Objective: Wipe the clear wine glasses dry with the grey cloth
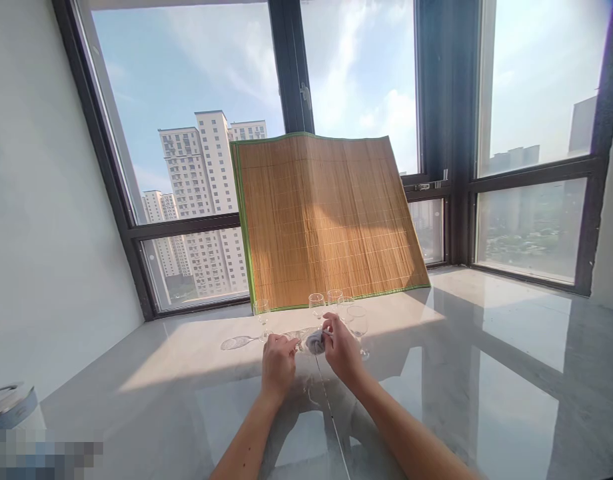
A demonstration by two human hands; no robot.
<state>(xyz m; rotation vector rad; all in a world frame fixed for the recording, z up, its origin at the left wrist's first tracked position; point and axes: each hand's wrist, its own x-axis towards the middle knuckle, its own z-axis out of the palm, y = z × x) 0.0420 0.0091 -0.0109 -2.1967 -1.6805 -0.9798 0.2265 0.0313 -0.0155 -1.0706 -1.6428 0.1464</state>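
Note:
Over a glossy marble counter, my left hand is closed round a clear wine glass held on its side. My right hand is closed on a small grey cloth pressed at the mouth of that glass. Several more wine glasses stand upright just beyond my hands, among them one at the left, one in the middle and one at the right. Another glass lies flat on the counter to the left.
A bamboo mat with green edging leans against the window behind the glasses. A lidded container sits at the counter's near left corner beside the white wall. Dark window frames line the far edge.

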